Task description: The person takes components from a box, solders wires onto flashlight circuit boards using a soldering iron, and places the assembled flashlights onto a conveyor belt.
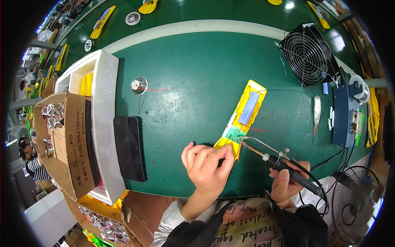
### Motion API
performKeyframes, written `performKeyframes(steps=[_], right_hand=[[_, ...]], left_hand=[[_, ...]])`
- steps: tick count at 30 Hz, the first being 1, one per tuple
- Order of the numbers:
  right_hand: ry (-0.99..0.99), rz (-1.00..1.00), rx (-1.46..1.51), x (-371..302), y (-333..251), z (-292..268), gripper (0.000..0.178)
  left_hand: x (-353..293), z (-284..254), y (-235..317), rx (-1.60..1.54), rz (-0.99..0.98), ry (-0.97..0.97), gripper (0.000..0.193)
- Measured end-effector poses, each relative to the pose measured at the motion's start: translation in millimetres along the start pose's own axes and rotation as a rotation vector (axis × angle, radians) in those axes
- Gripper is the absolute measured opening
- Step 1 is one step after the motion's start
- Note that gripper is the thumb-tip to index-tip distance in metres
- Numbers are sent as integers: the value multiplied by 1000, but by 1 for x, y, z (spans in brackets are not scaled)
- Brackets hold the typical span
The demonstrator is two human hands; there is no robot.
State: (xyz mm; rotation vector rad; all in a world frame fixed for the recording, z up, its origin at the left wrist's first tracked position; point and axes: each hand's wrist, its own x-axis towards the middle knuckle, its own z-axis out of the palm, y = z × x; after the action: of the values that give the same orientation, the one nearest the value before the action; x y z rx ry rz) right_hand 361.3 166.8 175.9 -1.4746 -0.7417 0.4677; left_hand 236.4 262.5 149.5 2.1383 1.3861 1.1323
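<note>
While the left hand [207,168] pinches one yellow casing [236,123], the right hand [284,187] grips one soldering iron [275,163] — both closed.

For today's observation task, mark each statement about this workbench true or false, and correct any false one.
1. The right hand holds a soldering iron. True.
2. A blue cylinder lies in the yellow casing. True.
3. The left hand rests on the phone. False: its fingers are at the casing's lower end.
4. The black phone lies beside the white foam box. True.
5. The square fan stands at the left. False: the square fan is at the right.
</note>
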Motion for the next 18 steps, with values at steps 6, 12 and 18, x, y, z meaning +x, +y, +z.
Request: performKeyframes(steps=[6,12,18], right_hand=[[23,-18,19,0,-1,0,30],[-18,-37,-1,0,0,-2,30],[38,-15,22,-2,-3,-4,30]], left_hand=[[-1,-1,-1,14,-5,6,15],[0,-2,2,18,-8,-19,14],[3,-4,4,77,0,-27,13]])
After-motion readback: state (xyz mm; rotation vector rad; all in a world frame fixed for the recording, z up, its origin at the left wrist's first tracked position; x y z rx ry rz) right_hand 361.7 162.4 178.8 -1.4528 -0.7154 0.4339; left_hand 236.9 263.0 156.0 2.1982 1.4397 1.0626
